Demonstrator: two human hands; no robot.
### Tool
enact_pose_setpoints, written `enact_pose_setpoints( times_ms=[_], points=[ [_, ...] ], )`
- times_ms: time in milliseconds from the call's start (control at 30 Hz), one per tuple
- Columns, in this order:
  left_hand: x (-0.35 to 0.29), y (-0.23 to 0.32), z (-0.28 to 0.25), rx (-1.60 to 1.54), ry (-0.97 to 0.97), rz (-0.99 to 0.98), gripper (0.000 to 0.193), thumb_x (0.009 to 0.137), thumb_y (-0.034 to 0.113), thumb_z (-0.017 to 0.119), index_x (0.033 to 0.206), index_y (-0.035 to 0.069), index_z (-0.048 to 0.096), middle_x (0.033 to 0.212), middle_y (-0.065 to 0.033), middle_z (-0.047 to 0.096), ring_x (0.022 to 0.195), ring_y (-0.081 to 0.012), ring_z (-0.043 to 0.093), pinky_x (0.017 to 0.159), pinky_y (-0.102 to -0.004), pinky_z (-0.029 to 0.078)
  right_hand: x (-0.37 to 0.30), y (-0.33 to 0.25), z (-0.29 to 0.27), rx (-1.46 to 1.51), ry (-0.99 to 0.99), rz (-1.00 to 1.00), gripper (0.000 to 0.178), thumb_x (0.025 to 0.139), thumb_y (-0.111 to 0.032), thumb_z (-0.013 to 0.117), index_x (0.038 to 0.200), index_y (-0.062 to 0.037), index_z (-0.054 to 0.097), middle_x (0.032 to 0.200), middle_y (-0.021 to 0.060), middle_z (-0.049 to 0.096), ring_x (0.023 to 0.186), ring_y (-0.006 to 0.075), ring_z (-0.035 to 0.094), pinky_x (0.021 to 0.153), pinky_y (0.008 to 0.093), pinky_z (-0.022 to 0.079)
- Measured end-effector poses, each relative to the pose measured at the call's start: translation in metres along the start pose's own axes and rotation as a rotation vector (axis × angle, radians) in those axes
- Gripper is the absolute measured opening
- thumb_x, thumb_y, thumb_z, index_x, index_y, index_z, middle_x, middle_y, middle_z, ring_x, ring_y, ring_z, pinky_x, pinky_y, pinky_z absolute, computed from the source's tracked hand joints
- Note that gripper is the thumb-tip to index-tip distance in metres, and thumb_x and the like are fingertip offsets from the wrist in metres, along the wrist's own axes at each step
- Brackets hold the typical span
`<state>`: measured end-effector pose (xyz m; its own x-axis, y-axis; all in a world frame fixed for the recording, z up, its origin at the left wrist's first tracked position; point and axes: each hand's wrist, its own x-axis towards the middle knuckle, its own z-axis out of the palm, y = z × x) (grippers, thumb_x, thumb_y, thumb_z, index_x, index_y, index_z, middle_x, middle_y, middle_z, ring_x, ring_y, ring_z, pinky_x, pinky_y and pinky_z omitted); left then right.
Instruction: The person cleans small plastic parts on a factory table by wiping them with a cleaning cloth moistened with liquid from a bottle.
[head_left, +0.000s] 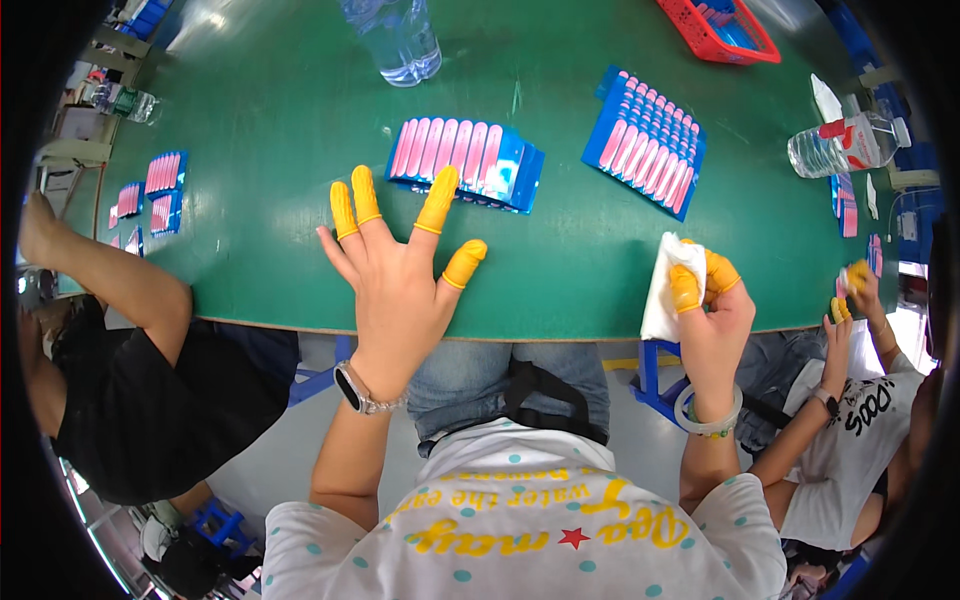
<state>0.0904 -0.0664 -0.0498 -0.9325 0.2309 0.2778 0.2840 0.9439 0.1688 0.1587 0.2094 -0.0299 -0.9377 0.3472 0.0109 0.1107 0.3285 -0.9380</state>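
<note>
My left hand (395, 290) is spread open above the green table, with yellow finger cots on the thumb and several fingers. Its index fingertip overlaps the lower edge of a row of pink, round-ended strips on shiny blue sheets (520, 180); whether it touches them I cannot tell. A folded white cloth or tissue (660, 290) is pinched in my right hand (715, 310), whose thumb and finger also wear yellow cots. Beyond the right hand lies a second blue bundle (640, 145), fanned out, with many rows of pink strips.
A clear plastic bottle (405, 50) stands at the far side and another bottle (845, 145) lies at the right. A red basket (725, 35) sits at the far right. More pink-and-blue pieces (165, 190) are at the left. People sit on both sides; one person's hands (850, 290) show at right.
</note>
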Motion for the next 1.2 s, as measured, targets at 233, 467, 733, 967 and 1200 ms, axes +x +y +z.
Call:
enact_pose_setpoints(
  times_ms=[233, 467, 733, 967, 1200],
  points=[
    [0.001, 0.023, 0.007, -0.073, 0.042, 0.264, 0.058, 0.089, 0.049, 0.063, 0.142, 0.027, 0.053, 0.154, -0.0298, 0.025, 0.143, -0.0489, 0.019, 0.111, -0.0678, 0.010, 0.018, 0.036, -0.014, 0.138, 0.270, -0.018, 0.027, 0.093, -0.003, 0.065, 0.118, 0.0055, 0.062, 0.105, 0.0082, 0.068, 0.088, 0.0099, 0.064, 0.078, 0.0233, 0.051],
    [0.015, 0.113, 0.017, -0.352, -0.160, 0.498, 0.062, 0.085, 0.045, 0.067, 0.138, 0.016, 0.055, 0.150, -0.0317, 0.031, 0.141, -0.0474, 0.026, 0.109, -0.0726, 0.012, 0.013, 0.049, -0.013, 0.283, 0.370, -0.139, 0.033, 0.092, -0.007, 0.069, 0.121, 0.0062, 0.059, 0.112, 0.0099, 0.067, 0.098, 0.0125, 0.064, 0.087, 0.0263, 0.051],
    [0.020, 0.110, 0.019, -0.169, -0.199, 0.447, 0.067, 0.083, 0.051, 0.067, 0.138, 0.014, 0.054, 0.146, -0.0327, 0.037, 0.140, -0.0494, 0.029, 0.108, -0.0742, 0.010, 0.008, 0.047, -0.012, 0.304, 0.332, -0.140, 0.032, 0.092, -0.009, 0.070, 0.119, 0.0054, 0.061, 0.112, 0.0093, 0.067, 0.097, 0.0112, 0.063, 0.086, 0.0256, 0.051],
    [-0.019, 0.085, -0.002, -0.271, -0.391, 0.431, 0.066, 0.079, 0.051, 0.070, 0.140, 0.029, 0.053, 0.154, -0.0324, 0.024, 0.145, -0.0491, 0.018, 0.108, -0.0755, 0.006, 0.020, 0.033, -0.009, 0.099, 0.152, -0.250, 0.033, 0.087, -0.010, 0.073, 0.117, 0.0011, 0.066, 0.099, 0.0065, 0.068, 0.089, 0.0125, 0.063, 0.076, 0.0262, 0.050],
    [-0.030, 0.083, 0.011, -0.145, -0.247, 0.406, 0.066, 0.074, 0.046, 0.076, 0.135, 0.052, 0.052, 0.153, -0.0320, 0.026, 0.146, -0.0438, 0.019, 0.106, -0.0774, 0.005, 0.058, -0.008, 0.015, -0.477, -0.216, -0.566, 0.034, 0.075, -0.014, 0.074, 0.109, -0.0118, 0.073, 0.084, 0.0057, 0.064, 0.076, 0.0249, 0.059, 0.075, 0.0355, 0.046]
  ],
)
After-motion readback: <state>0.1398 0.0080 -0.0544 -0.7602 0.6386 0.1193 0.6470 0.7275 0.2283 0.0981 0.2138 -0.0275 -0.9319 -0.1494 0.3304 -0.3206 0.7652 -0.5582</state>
